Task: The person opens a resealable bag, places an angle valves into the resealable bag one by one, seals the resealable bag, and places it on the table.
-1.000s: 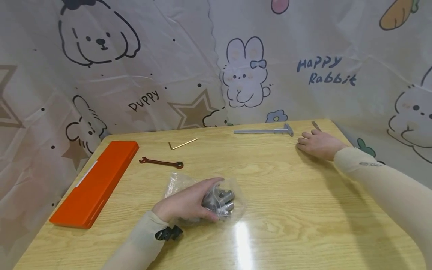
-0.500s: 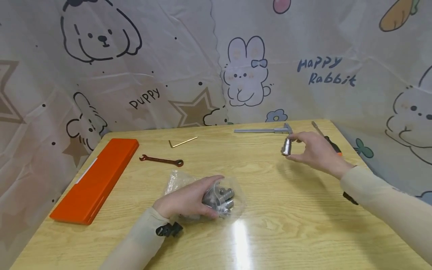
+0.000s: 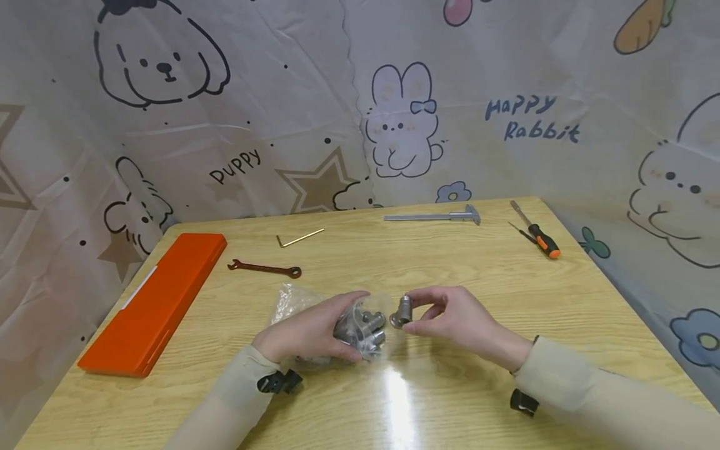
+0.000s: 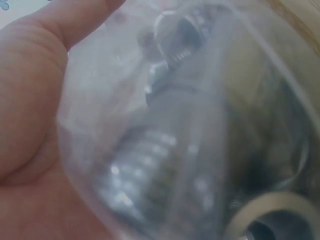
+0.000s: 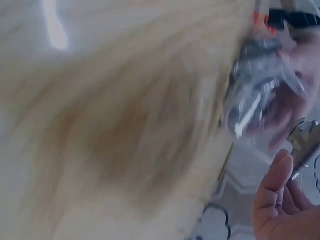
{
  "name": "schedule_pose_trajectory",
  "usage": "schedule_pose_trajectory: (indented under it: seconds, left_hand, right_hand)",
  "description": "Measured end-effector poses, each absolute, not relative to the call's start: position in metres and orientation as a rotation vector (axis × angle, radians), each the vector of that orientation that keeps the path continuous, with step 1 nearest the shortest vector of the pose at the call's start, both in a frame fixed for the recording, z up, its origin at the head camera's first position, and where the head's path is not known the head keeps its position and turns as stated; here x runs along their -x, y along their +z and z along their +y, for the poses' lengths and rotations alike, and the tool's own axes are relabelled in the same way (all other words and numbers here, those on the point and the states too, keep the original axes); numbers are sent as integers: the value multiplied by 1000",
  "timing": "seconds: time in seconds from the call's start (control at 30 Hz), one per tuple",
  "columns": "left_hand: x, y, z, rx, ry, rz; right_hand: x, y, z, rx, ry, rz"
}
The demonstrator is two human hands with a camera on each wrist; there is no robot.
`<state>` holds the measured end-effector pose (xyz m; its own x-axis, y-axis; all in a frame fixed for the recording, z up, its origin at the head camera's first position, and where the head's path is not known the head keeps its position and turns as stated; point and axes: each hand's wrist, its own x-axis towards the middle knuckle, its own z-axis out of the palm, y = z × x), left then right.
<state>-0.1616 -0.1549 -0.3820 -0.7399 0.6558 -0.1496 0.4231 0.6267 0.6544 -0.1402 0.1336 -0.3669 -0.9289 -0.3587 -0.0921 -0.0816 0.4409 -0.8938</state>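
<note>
My left hand (image 3: 315,331) grips a clear plastic bag (image 3: 287,303) near the front middle of the table. Several shiny metal fittings (image 3: 368,334) lie inside it, and ribbed, thread-like surfaces (image 4: 135,170) show blurred through the plastic in the left wrist view. Just right of the bag's opening, my right hand (image 3: 461,319) pinches one metal fitting (image 3: 404,310) between thumb and fingers. It looks like a short cylinder with a wider round part at its lower end. In the right wrist view that fitting (image 5: 306,145) is partly cut off by the frame edge.
An orange-red case (image 3: 157,303) lies at the left. Behind the bag are a reddish combination wrench (image 3: 264,269) and a gold hex key (image 3: 302,238). A caliper (image 3: 433,217) lies along the back edge, with two screwdrivers (image 3: 540,236) at the back right.
My right hand picked up the metal fitting at the far right and carried it leftward and nearer, up to the bag. The left hand keeps its hold on the bag.
</note>
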Motion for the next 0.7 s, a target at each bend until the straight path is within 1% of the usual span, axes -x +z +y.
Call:
schedule_pose_trajectory:
  seconds: [0.2, 0.37, 0.5, 0.7]
  left_hand:
    - [161, -381, -155, -881, 852, 2476]
    - [163, -382, -154, -970, 923, 2434]
    - [163, -382, -156, -981, 946, 2434]
    - [163, -383, -159, -970, 892, 2490]
  right_hand:
    - [142, -381, 103, 471, -1475, 2406]
    - [146, -386, 80, 572, -1442, 2434]
    - [151, -389, 64, 662, -1393, 2468]
    - [155, -389, 48, 825, -1122, 2665]
